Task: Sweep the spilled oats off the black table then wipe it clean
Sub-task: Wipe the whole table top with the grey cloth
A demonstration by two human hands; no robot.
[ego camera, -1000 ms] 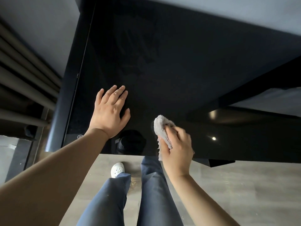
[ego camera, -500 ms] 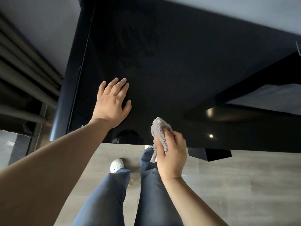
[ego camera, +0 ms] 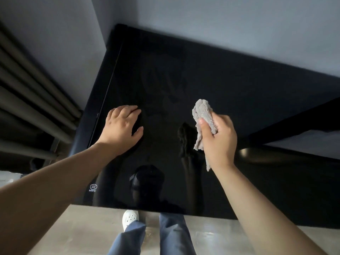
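The glossy black table (ego camera: 230, 92) fills the middle of the head view and mirrors my arms and head. No oats show on its surface. My left hand (ego camera: 123, 129) rests on the table left of centre, its fingers bent at the knuckles with the fingertips pressing on the glass. To its right, my right hand (ego camera: 219, 140) grips a crumpled grey cloth (ego camera: 203, 116) and holds it just above the tabletop. One end of the cloth sticks up past my thumb and another end hangs below my palm.
A ribbed dark radiator (ego camera: 33, 100) runs along the left beside the table's left edge. Grey walls meet behind the far corner (ego camera: 117, 28). The table's near edge (ego camera: 165, 210) lies over a pale floor, where my blue trouser legs and a white shoe (ego camera: 129, 219) show.
My right hand has carried the cloth from the table's near edge forward over the surface. My left hand's fingers have bent from flat. The view has shifted forward, showing more of the table.
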